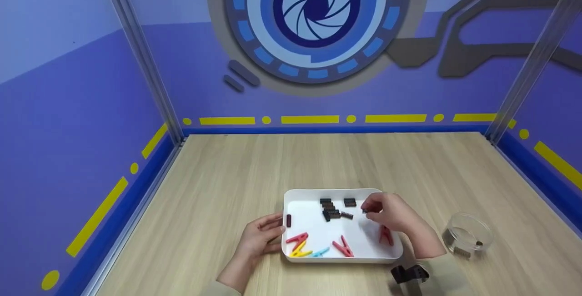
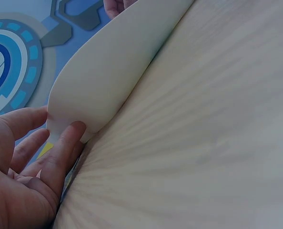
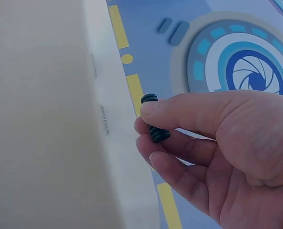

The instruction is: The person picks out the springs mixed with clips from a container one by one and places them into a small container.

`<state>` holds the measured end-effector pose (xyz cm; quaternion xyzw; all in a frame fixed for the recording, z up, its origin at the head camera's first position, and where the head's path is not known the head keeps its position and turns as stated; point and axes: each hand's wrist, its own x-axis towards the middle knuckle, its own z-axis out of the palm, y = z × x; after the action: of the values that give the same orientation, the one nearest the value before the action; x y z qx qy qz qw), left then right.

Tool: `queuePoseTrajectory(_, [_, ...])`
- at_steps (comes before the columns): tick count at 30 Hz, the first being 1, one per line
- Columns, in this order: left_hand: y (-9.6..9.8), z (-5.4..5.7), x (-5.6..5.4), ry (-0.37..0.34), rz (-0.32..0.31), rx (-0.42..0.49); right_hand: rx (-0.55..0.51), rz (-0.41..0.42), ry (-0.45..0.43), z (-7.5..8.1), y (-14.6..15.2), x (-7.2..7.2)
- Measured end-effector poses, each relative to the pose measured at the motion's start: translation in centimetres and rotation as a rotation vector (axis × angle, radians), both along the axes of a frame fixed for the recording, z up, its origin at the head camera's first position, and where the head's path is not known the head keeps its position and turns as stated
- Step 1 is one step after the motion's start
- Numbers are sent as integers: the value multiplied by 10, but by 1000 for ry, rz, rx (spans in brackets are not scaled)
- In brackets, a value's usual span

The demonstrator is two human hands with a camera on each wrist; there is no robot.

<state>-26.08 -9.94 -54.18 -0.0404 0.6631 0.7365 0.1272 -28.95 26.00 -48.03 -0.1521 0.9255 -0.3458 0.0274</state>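
A small black coil spring (image 3: 159, 133) is pinched between the thumb and fingers of my right hand (image 1: 390, 212), over the right part of the white tray (image 1: 342, 260). My left hand (image 1: 260, 240) touches the tray's left end, its fingers (image 2: 70, 138) against the outer wall. Inside the tray, several dark springs (image 1: 329, 207) lie in a group near the back, and a loose spring (image 1: 347, 215) is beside them. A dark reddish piece (image 1: 288, 220) lies along the left wall. Red clips (image 1: 343, 247), a yellow clip (image 1: 300, 250) and a light-blue clip (image 1: 321, 252) lie toward the front.
A clear round container (image 1: 468, 234) stands right of the tray, with a spring (image 1: 462, 253) and a small dark piece in it. The wooden table (image 1: 227, 168) is bordered by printed purple walls (image 1: 182, 68). A black strap (image 1: 409, 274) is on the right wrist.
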Motion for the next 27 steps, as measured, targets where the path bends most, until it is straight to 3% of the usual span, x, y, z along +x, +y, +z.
queuePoseTrajectory(13, [0,0,0,5,-4,7,-13,-25,46,18,16,4])
queuePoseTrajectory(27, [0,-1,0,13,-7,18,4,-140,43,38,59,14])
